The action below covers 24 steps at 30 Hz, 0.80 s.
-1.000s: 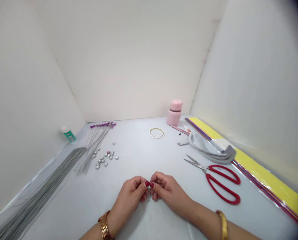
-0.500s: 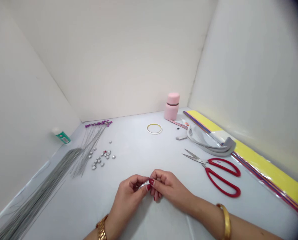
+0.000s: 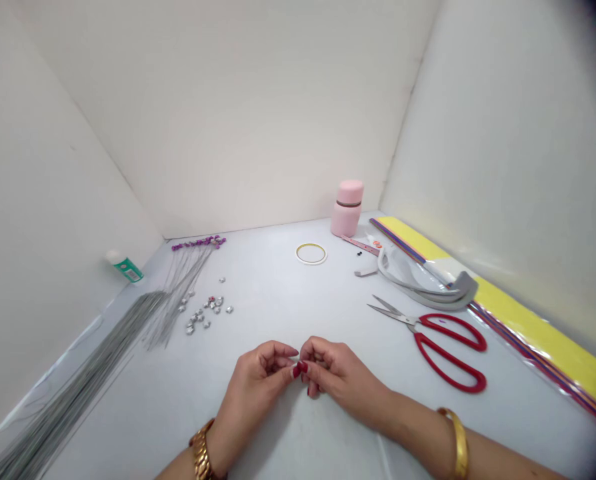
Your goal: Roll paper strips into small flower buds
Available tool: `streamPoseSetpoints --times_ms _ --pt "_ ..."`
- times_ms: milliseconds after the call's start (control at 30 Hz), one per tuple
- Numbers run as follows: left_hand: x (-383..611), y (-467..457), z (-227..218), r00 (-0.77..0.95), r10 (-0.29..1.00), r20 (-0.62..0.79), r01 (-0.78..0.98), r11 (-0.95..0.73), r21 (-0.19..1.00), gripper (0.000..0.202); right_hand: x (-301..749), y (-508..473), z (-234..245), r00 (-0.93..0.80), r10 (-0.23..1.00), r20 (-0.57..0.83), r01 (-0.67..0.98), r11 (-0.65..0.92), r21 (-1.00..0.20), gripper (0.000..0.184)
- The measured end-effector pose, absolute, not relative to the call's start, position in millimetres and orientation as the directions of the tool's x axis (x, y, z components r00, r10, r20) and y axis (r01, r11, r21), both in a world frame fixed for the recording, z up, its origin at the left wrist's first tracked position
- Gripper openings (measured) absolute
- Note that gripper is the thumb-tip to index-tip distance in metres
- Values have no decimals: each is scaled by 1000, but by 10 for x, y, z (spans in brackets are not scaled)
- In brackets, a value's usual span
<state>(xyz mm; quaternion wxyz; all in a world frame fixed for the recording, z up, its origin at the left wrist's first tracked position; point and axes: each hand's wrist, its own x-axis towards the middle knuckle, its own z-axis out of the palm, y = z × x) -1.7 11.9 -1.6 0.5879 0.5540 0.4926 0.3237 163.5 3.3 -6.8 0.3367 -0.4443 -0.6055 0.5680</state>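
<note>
Pale grey tabletop boxed in by white walls, hands at the near edge. Left hand and right hand come together at the middle, fingers curled into pinches, red-painted fingertips touching or just beside each other; anything held between them is too small or hidden to tell. Gold link watch on left wrist, gold bangle on right. Nearest loose items: silver star-shaped beads, scattered up and left of the hands, well apart from them. Just beyond, thin wires with purple beaded tips, and a long grey wire bundle along the left. Right side: red-handled scissors, grey curved strip, yellow sheet in plastic. Far back: pink bottle, tape ring, green-labelled glue tube.
</note>
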Motion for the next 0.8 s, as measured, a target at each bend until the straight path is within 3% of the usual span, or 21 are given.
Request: streamPoseSetpoints --times_ms 167,267,333,400,467,633,800 --pt "-27 125 9 408 901 -146 144 95 985 13 1652 33 -92 -399 913 -83 167 -16 -986 12" --pt "-44 120 38 405 911 -83 215 -6 977 13 1658 48 -83 -405 909 -99 115 -57 -992 12" --pt "-67 110 59 297 954 51 341 -155 927 15 1661 61 -77 -383 915 -126 22 -127 -992 14" --pt "-91 92 69 173 948 268 501 -320 804 16 1664 69 -72 -334 932 -138 -61 -167 -984 18" --pt "-102 66 62 190 893 408 582 -437 686 14 1663 69 -69 -290 948 -133 -103 -169 -980 21" --pt "-47 5 5 333 852 404 571 -523 633 21 1636 50 -84 -262 958 -113 -140 -154 -978 21" --pt "13 -15 -4 265 901 343 481 -432 763 18 1615 43 -94 -258 959 -114 -120 -149 -981 20"
